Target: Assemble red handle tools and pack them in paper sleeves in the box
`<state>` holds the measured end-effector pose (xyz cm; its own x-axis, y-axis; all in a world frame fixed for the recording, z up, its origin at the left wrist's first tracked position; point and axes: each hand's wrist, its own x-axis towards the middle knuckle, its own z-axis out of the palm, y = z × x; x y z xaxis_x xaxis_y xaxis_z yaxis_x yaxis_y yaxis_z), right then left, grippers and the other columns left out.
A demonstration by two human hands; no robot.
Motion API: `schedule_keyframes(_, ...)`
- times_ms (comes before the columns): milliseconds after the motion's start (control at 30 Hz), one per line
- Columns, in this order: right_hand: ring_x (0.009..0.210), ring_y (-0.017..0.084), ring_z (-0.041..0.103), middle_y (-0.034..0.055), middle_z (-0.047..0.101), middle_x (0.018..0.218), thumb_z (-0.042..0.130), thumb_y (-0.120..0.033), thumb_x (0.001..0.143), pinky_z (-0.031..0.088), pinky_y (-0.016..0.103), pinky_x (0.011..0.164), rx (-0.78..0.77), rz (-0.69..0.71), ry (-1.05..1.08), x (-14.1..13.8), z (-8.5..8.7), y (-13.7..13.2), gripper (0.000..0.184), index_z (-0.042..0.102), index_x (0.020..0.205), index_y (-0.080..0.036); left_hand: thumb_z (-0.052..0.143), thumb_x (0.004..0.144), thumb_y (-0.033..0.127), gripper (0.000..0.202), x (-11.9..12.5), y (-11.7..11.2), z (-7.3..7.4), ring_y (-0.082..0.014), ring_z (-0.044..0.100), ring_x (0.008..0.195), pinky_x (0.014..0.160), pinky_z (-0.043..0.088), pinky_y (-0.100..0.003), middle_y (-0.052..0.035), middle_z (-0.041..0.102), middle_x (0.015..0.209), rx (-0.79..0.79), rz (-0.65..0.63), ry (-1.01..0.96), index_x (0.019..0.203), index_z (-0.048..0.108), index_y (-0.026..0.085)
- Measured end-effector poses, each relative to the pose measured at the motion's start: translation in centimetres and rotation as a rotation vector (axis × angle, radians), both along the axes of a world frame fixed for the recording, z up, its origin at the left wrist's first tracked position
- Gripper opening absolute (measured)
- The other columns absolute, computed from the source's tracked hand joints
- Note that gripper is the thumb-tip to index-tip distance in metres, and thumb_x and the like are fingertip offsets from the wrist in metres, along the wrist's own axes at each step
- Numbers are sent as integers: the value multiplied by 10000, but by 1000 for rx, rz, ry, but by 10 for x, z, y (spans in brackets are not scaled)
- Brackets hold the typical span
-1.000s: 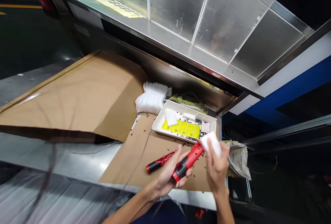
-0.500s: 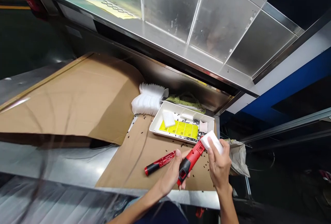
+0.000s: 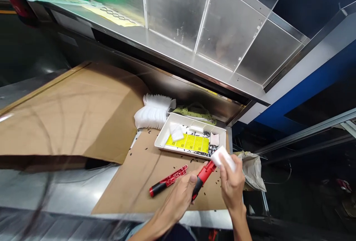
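Note:
My left hand (image 3: 179, 195) is wrapped round a red and black plastic housing (image 3: 205, 174), which tilts up to the right. A folded white wipe (image 3: 222, 158) is pinched in my right hand (image 3: 233, 180), with its edge against the upper red end of the housing. On the cardboard sheet, just left of my left hand, lies a second red and black housing half (image 3: 168, 181), its ribbed inner side facing up. Behind both hands sits a white tray (image 3: 160, 145) holding a yellow label sheet (image 3: 189, 142), another white wipe (image 3: 176, 132) and scattered small black bits.
A stack of white foam sheets (image 3: 152, 111) stands left of the tray, beside a green patterned bag (image 3: 194, 113). A large cardboard box (image 3: 69, 111) fills the left. Small black pieces dot the cardboard sheet (image 3: 125, 189). At the right edge hangs a whitish bag (image 3: 253, 168).
The housing has turned in my left hand, so its side now faces me and the back of my hand covers more of it. The wipe stays at its upper end. The view has shifted slightly.

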<state>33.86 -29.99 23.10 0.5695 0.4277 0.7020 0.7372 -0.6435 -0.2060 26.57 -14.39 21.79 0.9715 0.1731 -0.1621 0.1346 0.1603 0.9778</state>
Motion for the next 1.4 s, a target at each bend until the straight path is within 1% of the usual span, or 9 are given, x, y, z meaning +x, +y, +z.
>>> schedule_keyframes(100, 978, 225, 670, 158, 599, 1160, 456, -284, 1034, 579, 315, 714, 35, -31, 37, -1, -4, 2, 338, 702, 1247, -195, 525, 844, 753, 690, 0, 1, -3, -219, 556, 635, 468, 454, -244, -55, 607, 648, 19, -3, -20, 1138, 777, 181)
schedule_keyframes(200, 1010, 229, 664, 155, 582, 1173, 461, -282, 1031, 575, 314, 728, 58, -15, 16, 0, -5, 5, 337, 689, 1267, -208, 637, 828, 655, 564, 0, 4, -1, -307, 624, 833, 691, 546, -317, -79, 681, 706, 46, 6, -72, 1138, 781, 207)
schedule_keyframes(300, 969, 208, 665, 141, 568, 1171, 455, -259, 1031, 565, 296, 714, 117, -74, 22, 2, -2, 8, 354, 658, 1317, -214, 697, 819, 550, 427, 1, 7, 4, -330, 642, 899, 902, 528, -377, -112, 749, 887, 100, 24, -81, 1079, 805, 229)
schedule_keyframes(433, 985, 209, 663, 137, 568, 1200, 465, -270, 1028, 561, 295, 740, 101, -32, 51, 6, 1, 9, 352, 669, 1313, -239, 768, 776, 463, 324, 3, 7, 4, -336, 655, 987, 1009, 489, -369, -106, 756, 893, 146, 50, -84, 1019, 821, 255)
schedule_keyframes(533, 1023, 223, 645, 143, 552, 1202, 466, -236, 1021, 559, 313, 762, 107, -65, 5, 13, 2, 4, 360, 655, 1328, -224, 747, 780, 545, 448, 6, 3, 0, -258, 658, 714, 714, 565, -311, -66, 709, 733, -9, 21, -9, 1084, 794, 219)
schedule_keyframes(600, 1065, 226, 627, 145, 528, 1235, 470, -228, 1019, 562, 320, 787, 78, -27, -12, 16, 3, -1, 360, 649, 1332, -232, 686, 767, 693, 678, 9, 0, -1, -158, 519, 440, 442, 448, -252, -11, 614, 592, -156, -50, 87, 1191, 734, 167)
schedule_keyframes(667, 1073, 223, 613, 140, 515, 1227, 472, -234, 1022, 564, 320, 787, 90, -35, -38, 18, 3, -4, 344, 656, 1312, -232, 640, 719, 808, 875, 11, -2, 0, -105, 426, 347, 349, 318, -210, 25, 553, 542, -282, -113, 153, 1271, 664, 130)
schedule_keyframes(1000, 1067, 233, 584, 130, 493, 1182, 491, -256, 1019, 563, 371, 822, 190, -150, -73, 12, 3, 2, 315, 681, 1267, -223, 694, 743, 726, 671, 8, 1, 23, -43, 349, 317, 324, 137, -172, 23, 589, 543, -640, -131, 310, 1104, 633, 164)
schedule_keyframes(1400, 1029, 226, 574, 126, 470, 1173, 516, -209, 1001, 557, 351, 786, 176, -147, -125, 11, 5, 5, 314, 671, 1273, -235, 711, 737, 718, 577, 9, 2, 22, 5, 300, 291, 315, 183, -125, 47, 560, 519, -829, -207, 424, 745, 532, 170)
